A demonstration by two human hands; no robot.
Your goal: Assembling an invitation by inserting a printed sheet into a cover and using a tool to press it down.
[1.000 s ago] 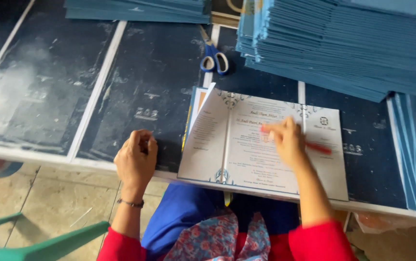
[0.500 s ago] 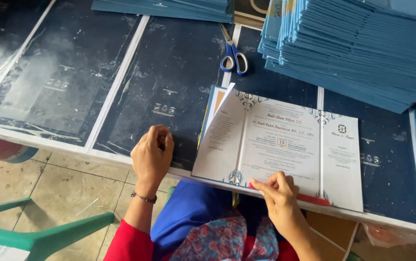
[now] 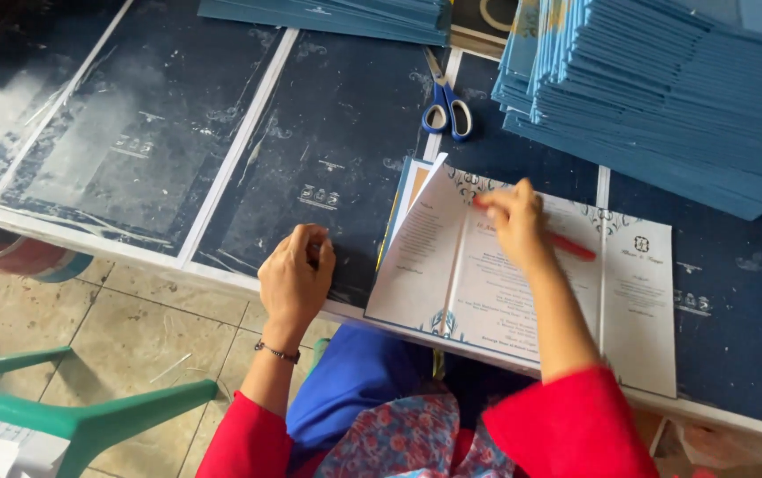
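The right hand [image 3: 515,226] rests on the unfolded white card [image 3: 496,283], which lies flat at the near edge of the worktop [image 3: 310,177] with its left flap raised; the fingers are closed together on a red pen-like tool [image 3: 567,245] pressed along the upper part of the centre panel. The left hand [image 3: 297,279] sits on the worktop just left of the card, fingers curled into a loose fist with nothing visibly held. Blue-handled scissors [image 3: 445,104] lie beyond the card, and a tall stack of blue cards [image 3: 664,97] occupies the far right.
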